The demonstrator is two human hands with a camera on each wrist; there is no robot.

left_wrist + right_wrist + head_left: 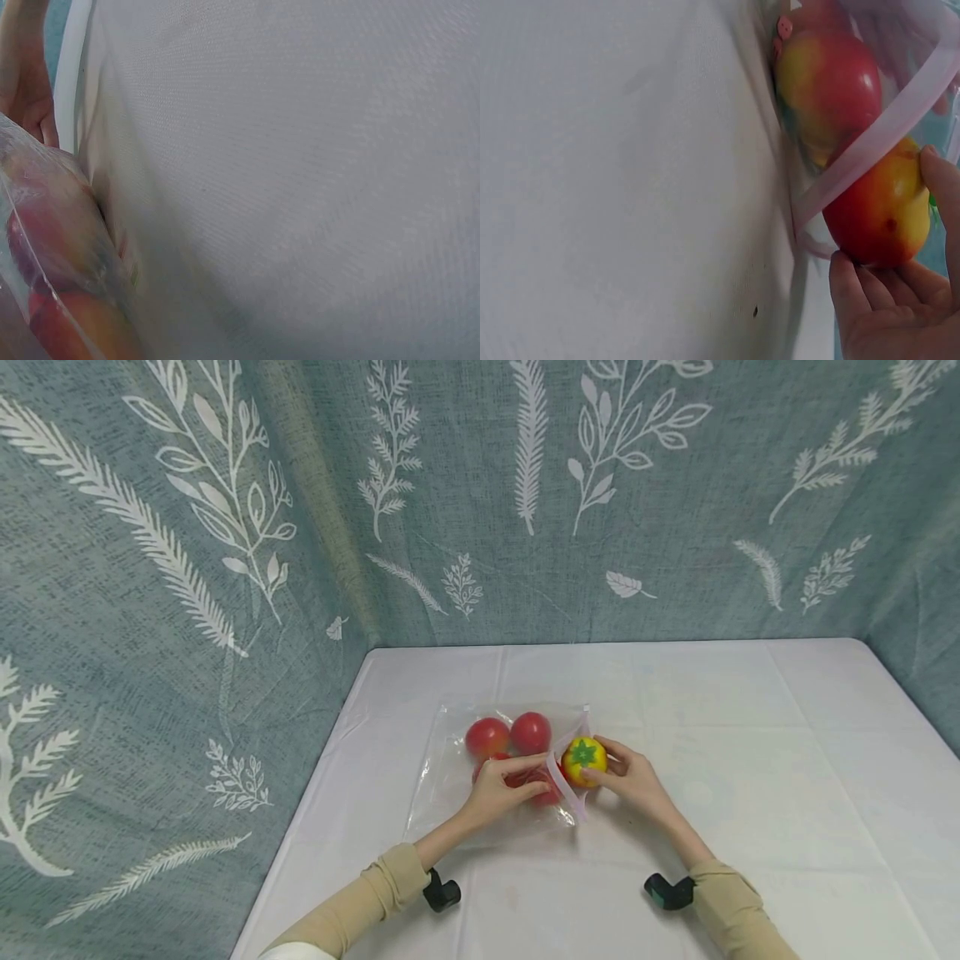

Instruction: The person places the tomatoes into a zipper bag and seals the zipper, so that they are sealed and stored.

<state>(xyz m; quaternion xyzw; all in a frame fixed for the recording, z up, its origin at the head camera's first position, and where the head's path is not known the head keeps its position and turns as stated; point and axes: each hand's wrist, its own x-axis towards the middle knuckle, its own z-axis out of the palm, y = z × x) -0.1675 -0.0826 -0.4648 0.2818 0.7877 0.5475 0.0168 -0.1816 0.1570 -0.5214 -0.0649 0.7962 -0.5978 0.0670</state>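
A clear zip-top plastic bag point(442, 777) with a pale pink strip along its mouth lies on the table, its mouth facing right. Inside it are several red toy fruits point(531, 732), some with yellow patches point(829, 79). My left hand point(491, 793) lies over the bag and holds its film near the mouth; its fingertips are partly obscured by plastic. My right hand point(633, 781) grips a yellow-and-red tomato-like toy fruit point(584, 761) with a green star-shaped top, thumb on the near side and fingers round the far side. That fruit sits at the bag's mouth, partly behind the strip.
A white cloth covers the table point(750, 777), whose back edge meets a blue-green curtain point(480, 485) with white leaf patterns. Another curtain hangs at the left. Black wrist cameras point(441, 892) sit below both wrists.
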